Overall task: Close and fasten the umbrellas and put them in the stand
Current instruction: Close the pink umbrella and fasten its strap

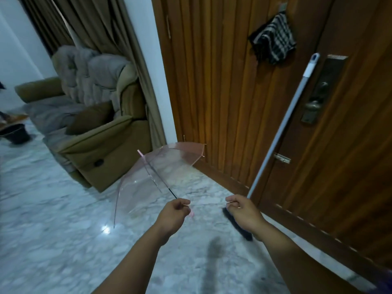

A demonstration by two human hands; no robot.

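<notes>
A transparent pink umbrella (163, 166) is open and held out low over the marble floor, its tip pointing away toward the armchair. My left hand (174, 215) grips the pink handle at the near end of the dark shaft. My right hand (244, 211) pinches a thin rib tip at the canopy's near edge, level with the left hand. The clear canopy is hard to trace near my hands. No umbrella stand can be seen.
A broom (284, 128) leans against the wooden door (222, 92) on the right, its dark brush head by my right wrist. A checked cloth (273, 39) hangs on the door. An olive armchair (91, 115) stands left, with a dark bucket (16, 132) at the far left.
</notes>
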